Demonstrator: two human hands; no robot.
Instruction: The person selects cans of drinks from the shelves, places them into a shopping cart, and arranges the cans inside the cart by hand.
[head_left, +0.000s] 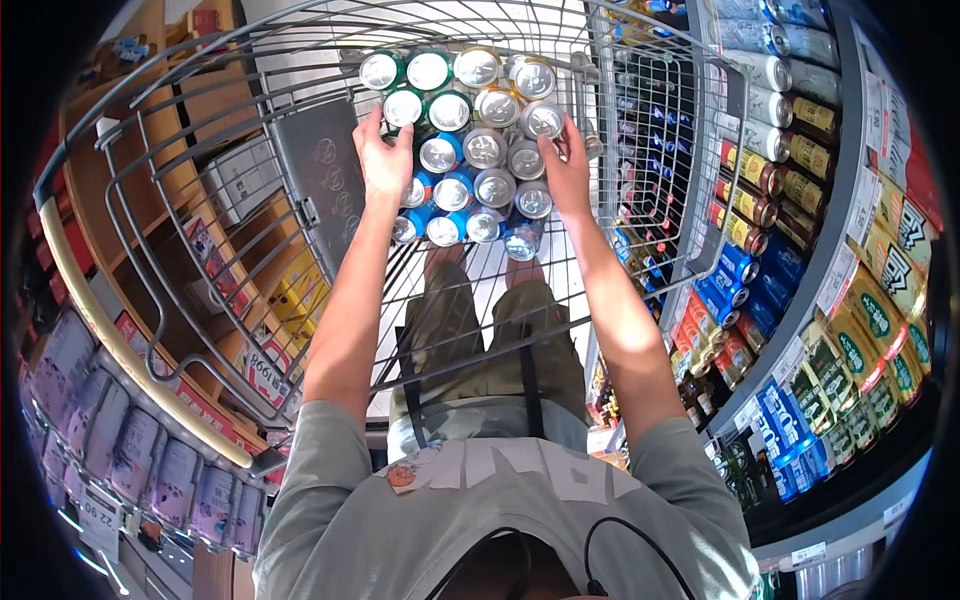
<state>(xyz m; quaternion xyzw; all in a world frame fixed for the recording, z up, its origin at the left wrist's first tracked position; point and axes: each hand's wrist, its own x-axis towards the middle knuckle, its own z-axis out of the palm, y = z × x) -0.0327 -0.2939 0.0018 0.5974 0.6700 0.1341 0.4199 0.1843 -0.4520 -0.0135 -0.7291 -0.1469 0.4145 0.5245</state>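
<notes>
Many upright drink cans with silver lids stand packed together in a wire shopping cart (150, 290). Green cans (428, 72) and gold-edged cans (478, 68) are at the far side. Grey cans (494, 188) and blue cans (452, 190) fill the middle and near side. My left hand (385, 160) is at the group's left edge, fingers apart, beside a green can (403, 107). Opposite it, my right hand (567, 172) rests at the right edge with thumb and fingers apart, touching a grey can (542, 120). The cans' lower parts are mostly hidden.
Shelves of cans and multipacks (800, 400) with price tags line the right side. On the left are wooden shelving (130, 190) and purple-white packs (130, 450). A grey panel (318, 170) and the cart's beige handle (140, 370) are on the left.
</notes>
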